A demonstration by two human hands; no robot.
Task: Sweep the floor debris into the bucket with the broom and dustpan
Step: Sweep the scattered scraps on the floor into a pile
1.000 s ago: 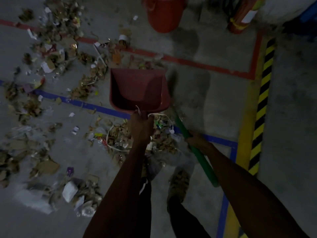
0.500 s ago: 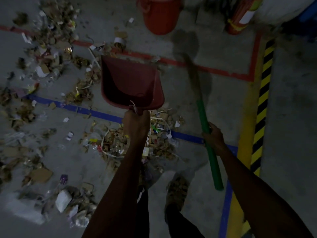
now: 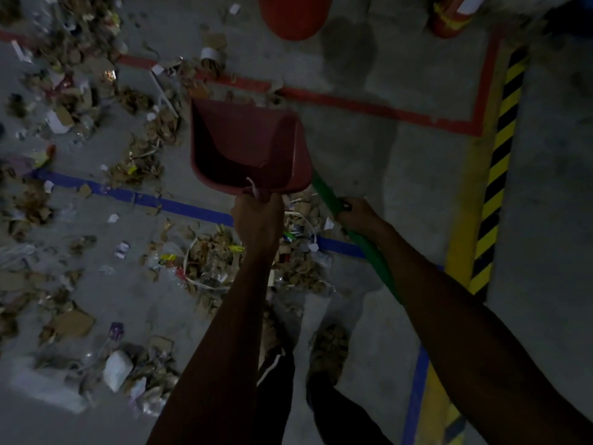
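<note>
- Red dustpan [image 3: 247,146] pointing mouth-forward toward the bucket [image 3: 295,14], gripped by left hand [image 3: 256,220] fingers.
- Green broom [image 3: 359,239] handle slanting up-left, gripped by right hand [image 3: 359,216] fingers.

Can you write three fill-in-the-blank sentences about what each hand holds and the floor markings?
1. The left hand grips the handle of the red ____.
2. The right hand holds a broom handle coloured ____.
3. Beside the yellow line runs a stripe of yellow and ____.

Missing words: dustpan; green; black
</note>
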